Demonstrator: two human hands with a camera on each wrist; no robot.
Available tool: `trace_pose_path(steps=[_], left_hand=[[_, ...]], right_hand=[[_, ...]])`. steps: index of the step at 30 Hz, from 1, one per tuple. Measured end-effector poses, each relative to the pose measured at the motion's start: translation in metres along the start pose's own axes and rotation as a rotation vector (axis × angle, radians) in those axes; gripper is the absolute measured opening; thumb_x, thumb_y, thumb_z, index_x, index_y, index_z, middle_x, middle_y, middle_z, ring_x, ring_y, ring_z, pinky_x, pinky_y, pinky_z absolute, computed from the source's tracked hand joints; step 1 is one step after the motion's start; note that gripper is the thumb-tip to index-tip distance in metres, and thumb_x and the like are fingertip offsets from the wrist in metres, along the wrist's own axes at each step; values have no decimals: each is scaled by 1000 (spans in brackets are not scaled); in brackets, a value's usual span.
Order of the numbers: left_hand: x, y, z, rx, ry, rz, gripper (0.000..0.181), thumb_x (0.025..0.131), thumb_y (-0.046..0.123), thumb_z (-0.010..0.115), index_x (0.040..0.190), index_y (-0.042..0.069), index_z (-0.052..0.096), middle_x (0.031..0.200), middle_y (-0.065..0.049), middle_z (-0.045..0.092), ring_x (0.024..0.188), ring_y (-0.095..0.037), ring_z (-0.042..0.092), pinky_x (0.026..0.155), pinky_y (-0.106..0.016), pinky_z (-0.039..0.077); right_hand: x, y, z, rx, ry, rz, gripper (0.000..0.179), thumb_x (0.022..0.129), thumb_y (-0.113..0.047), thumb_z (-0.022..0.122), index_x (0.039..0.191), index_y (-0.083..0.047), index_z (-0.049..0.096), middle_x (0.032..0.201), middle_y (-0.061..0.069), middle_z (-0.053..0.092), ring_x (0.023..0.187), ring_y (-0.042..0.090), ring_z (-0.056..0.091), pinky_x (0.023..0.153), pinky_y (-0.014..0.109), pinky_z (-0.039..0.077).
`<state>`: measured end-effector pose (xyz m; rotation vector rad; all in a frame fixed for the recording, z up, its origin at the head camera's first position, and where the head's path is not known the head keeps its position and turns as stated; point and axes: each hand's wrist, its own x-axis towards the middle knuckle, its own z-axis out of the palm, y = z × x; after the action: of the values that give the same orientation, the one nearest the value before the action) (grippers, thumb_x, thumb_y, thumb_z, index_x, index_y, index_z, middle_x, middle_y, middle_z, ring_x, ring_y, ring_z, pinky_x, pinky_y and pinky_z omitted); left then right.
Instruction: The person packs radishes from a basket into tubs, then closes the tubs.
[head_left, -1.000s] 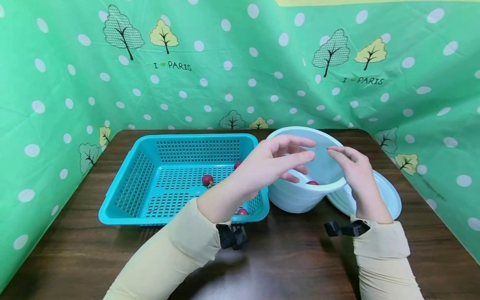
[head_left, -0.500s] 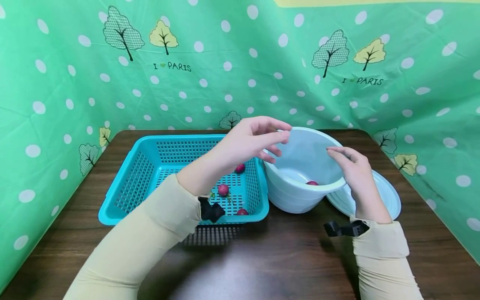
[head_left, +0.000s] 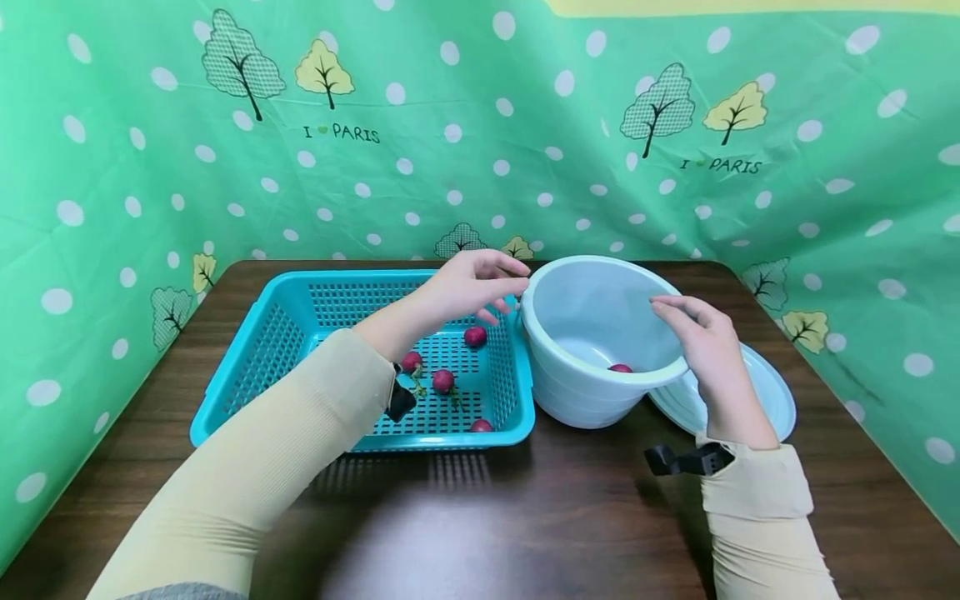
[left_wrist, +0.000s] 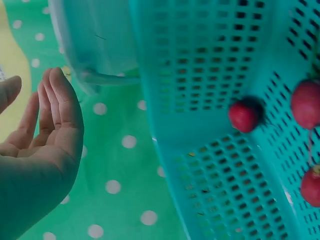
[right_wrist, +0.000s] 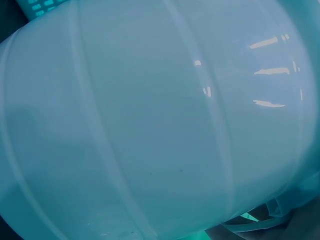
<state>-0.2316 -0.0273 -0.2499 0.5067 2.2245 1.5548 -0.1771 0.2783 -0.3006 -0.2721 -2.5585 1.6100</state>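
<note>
Over the right part of a teal slotted basket [head_left: 352,274], my left hand [head_left: 468,287] hangs in the air with fingers loosely bent and nothing held. Its fingertips overlap the left rim of a pale blue bucket [head_left: 585,404] in the head view. Several red radishes, such as this radish [head_left: 475,336], lie on the basket floor; the left wrist view shows another radish [left_wrist: 244,117] closer. One radish [head_left: 619,368] lies inside the bucket. My right hand [head_left: 708,342] holds the bucket's right rim. The right wrist view is filled by the bucket's outer wall [right_wrist: 145,110], with the fingers hidden.
A pale blue round lid [head_left: 768,379] lies on the dark wooden table [head_left: 570,517], behind and right of the bucket. A green dotted curtain [head_left: 465,108] closes off the back and sides. The basket's right wall stands close beside the bucket.
My left hand has moved left, from over the bucket to over the basket, uncovering radishes beneath the arm. The right hand stays at the bucket's rim.
</note>
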Motion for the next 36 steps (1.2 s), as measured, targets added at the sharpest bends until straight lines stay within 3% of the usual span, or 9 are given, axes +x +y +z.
trace_pose_path(steps=[6, 12, 18, 28, 36], left_hand=[[12, -22, -4, 80, -21, -39, 34, 98, 31, 63, 127, 13, 63, 120, -15, 65, 106, -36, 67, 89, -49, 57], [15, -46, -9, 211, -53, -131, 30, 100, 29, 60, 124, 12, 62, 125, -13, 64, 97, -33, 67, 89, -47, 57], [17, -64, -13, 230, -66, -166, 35, 100, 28, 59, 131, 11, 58, 129, -15, 61, 104, -35, 66, 87, -45, 58], [24, -81, -15, 225, -33, -229, 39, 99, 31, 60, 134, 14, 56, 124, -13, 63, 100, -31, 66, 87, -45, 58], [27, -90, -11, 306, -53, -284, 49, 98, 34, 63, 142, 20, 49, 124, -14, 66, 93, -30, 66, 81, -43, 58]], right_hand=[[-1, -1, 0, -8, 4, -1, 62, 101, -48, 47, 141, -1, 50, 155, 21, 36, 143, 37, 27, 113, 64, 26], [-2, -1, 3, -9, 5, 9, 62, 101, -48, 47, 141, -1, 50, 156, 20, 35, 143, 38, 27, 113, 65, 27], [-3, -1, 2, -14, 12, 4, 62, 101, -48, 48, 140, 0, 50, 155, 21, 36, 142, 38, 28, 113, 65, 27], [-2, -1, 1, -14, 9, 3, 61, 101, -47, 47, 140, 0, 50, 154, 21, 36, 143, 39, 27, 113, 65, 26], [-2, -1, 1, -10, 10, 2, 61, 101, -47, 47, 141, -1, 50, 155, 21, 36, 143, 39, 27, 113, 66, 26]])
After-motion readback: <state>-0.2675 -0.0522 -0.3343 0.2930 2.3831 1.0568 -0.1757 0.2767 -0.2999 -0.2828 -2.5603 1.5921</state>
